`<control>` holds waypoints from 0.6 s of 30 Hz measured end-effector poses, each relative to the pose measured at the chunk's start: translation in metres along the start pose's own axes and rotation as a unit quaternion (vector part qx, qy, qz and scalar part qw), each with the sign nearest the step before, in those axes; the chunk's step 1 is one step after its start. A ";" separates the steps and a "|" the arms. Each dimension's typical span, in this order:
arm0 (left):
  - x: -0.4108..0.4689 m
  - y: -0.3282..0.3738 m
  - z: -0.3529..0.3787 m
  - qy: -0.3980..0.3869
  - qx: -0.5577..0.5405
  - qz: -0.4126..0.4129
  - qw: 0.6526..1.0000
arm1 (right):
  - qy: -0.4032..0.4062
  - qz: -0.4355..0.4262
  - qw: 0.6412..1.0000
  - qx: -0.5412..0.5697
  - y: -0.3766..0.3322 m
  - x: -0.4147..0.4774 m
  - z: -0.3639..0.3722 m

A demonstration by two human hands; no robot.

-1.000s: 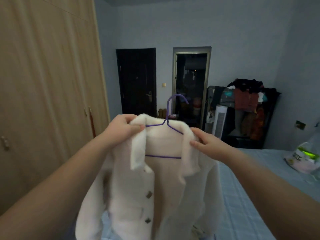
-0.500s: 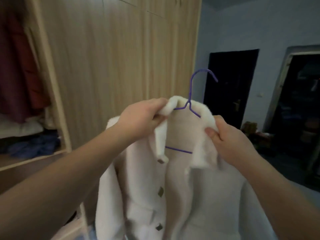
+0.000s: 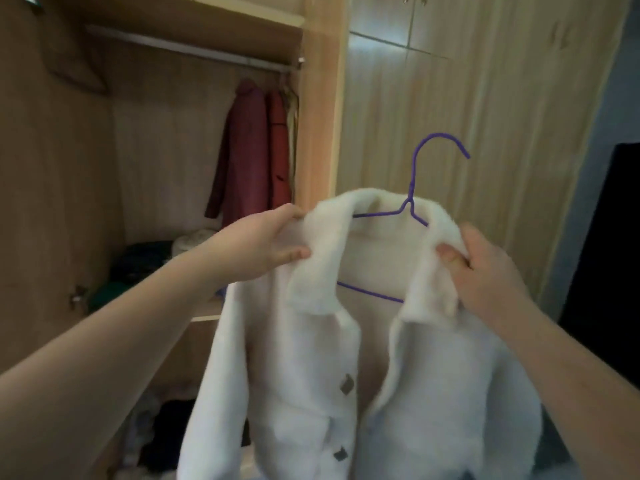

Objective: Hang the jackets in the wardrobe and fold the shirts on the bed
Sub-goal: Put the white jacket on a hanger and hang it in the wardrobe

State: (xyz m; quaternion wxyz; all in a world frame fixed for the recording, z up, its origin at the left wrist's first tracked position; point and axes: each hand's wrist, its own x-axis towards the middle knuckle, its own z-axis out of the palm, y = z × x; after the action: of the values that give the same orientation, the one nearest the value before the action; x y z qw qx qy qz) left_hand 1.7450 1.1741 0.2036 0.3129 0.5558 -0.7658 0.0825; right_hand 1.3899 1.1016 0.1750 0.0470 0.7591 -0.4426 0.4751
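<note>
The left hand [image 3: 263,247] pinches one collar flap of the jacket [image 3: 311,375] between thumb and fingers, and the right hand [image 3: 485,271] has its fingers curled round the other. Neither holds the hanger [image 3: 411,188] itself, so the thin wire could tilt or slide out of the shoulders as the jacket goes up. The hook points away from the open wardrobe [image 3: 318,133], so it would likely need turning. Farther in, the rail [image 3: 190,50] sits high, and the red coat [image 3: 246,150] crowds its end, where the hook might snag.

The jacket hangs in the air in front of the wardrobe, not yet on the rail. It is pale and fluffy, open down the front, with dark buttons low and a broad collar.
</note>
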 end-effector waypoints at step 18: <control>-0.088 -0.274 -0.176 -0.088 -0.275 -0.062 0.955 | -0.154 -0.092 0.898 0.402 -0.237 0.084 0.294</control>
State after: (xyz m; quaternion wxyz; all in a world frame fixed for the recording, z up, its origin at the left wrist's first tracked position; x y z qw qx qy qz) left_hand 2.0772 1.2268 0.2314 0.3892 0.4997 -0.7475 -0.2000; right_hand 1.7731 1.0478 0.1616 -0.2873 0.8143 -0.1435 0.4836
